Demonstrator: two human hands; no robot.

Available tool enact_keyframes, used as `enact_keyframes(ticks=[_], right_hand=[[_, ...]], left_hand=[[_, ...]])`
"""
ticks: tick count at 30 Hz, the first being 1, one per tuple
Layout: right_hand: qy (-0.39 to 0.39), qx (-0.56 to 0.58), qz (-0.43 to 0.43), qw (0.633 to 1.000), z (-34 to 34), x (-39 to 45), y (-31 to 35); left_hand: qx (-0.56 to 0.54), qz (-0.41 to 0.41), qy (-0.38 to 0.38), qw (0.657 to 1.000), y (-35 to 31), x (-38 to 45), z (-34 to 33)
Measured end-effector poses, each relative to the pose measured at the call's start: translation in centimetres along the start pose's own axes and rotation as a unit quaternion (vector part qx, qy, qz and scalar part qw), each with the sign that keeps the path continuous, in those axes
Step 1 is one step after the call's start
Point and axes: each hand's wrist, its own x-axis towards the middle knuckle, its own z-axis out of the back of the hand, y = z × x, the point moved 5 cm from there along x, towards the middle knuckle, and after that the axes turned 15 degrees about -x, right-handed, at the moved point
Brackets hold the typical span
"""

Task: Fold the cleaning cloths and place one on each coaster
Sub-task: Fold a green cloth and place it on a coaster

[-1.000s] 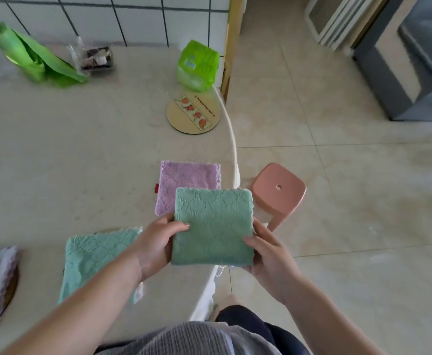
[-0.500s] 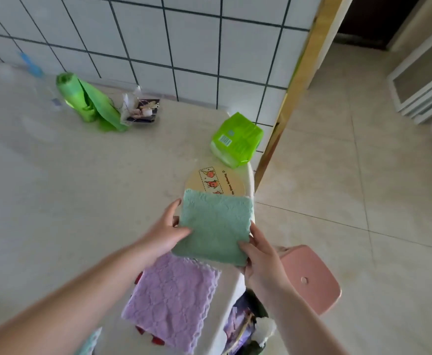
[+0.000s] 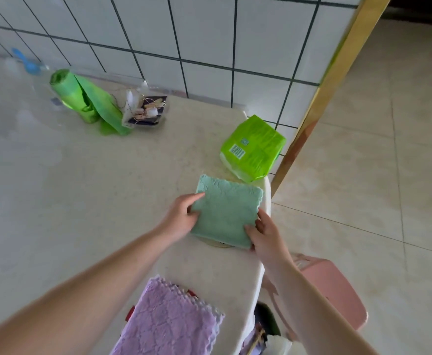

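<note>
Folded mint-green terry cloth (image 3: 227, 213): directly over round coaster (image 3: 218, 243), sliver showing near edge. Left hand (image 3: 180, 218), right hand (image 3: 266, 235) pinch opposite sides.

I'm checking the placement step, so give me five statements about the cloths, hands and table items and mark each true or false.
1. Both hands hold the green cloth. True: the left hand grips its left edge and the right hand its near right corner.
2. The coaster is fully visible. False: the green cloth covers it; only a sliver of its near rim shows.
3. The purple cloth lies nearer the person than the green cloth. True.
4. The green packet sits on the pink stool. False: it sits on the table, beyond the green cloth; the stool stands on the floor.
5. The purple cloth is held by the right hand. False: no hand touches it.
</note>
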Motion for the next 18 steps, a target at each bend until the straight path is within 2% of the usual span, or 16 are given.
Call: enact_keyframes(ticks=[3,6,10,15,16,18], right_hand=[[-0.027,-0.165,-0.006,0.986,0.5,-0.1,-0.3],[-0.056,-0.259,0.027,0.964,0.8,-0.5,0.2],[-0.090,-0.305,0.049,0.947,0.5,-0.5,0.6],[-0.110,-0.306,0.053,0.944,0.7,-0.2,1.0],[-0.116,-0.330,0.066,0.935,0.9,-0.4,1.1],[-0.156,-0.435,0.140,0.875,0.9,-1.2,2.0]], left_hand=[[0.014,-0.015,0.002,1.000,0.7,0.4,0.0],[0.016,-0.026,0.008,0.999,1.0,0.5,0.0],[0.007,-0.041,0.006,0.999,1.3,0.5,0.2],[0.017,-0.044,0.006,0.999,1.2,0.3,0.1],[0.035,-0.051,0.005,0.998,1.0,0.0,0.2],[0.128,-0.106,-0.005,0.986,0.3,-0.7,0.3]])
